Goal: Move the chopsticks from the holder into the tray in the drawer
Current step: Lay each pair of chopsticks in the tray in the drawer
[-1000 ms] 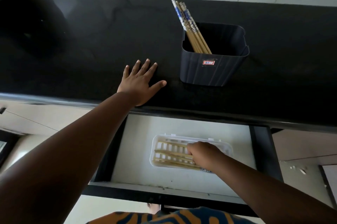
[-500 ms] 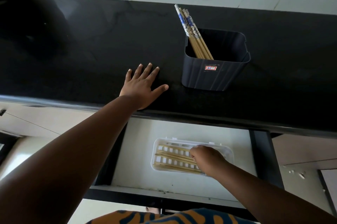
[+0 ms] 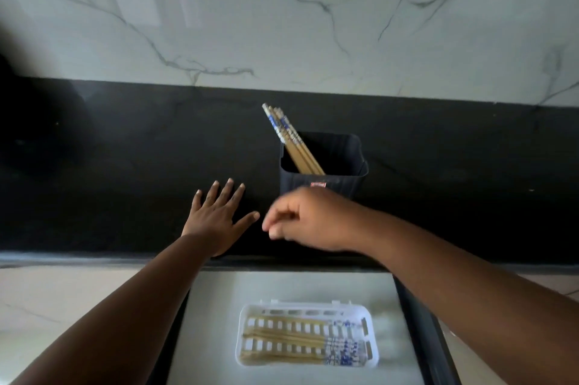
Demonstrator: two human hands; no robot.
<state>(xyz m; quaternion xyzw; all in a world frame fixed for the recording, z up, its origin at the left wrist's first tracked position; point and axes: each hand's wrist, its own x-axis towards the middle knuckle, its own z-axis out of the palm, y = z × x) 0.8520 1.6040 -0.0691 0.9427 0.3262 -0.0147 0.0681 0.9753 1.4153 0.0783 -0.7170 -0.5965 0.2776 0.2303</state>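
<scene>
Behind both hands — chopsticks (image 3: 293, 142) in holder (image 3: 324, 165), untouched.

The right hand (image 3: 313, 218) is blurry and covers the front of the holder (image 3: 324, 165), and the drawer (image 3: 416, 322) runs off the bottom edge

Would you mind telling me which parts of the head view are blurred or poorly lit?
In the head view, the right hand is motion-blurred, its loosely curled fingers smeared; the flat left hand and white slotted plastic tray stay fairly sharp; the black stone countertop is dim, darkest far left.
</scene>
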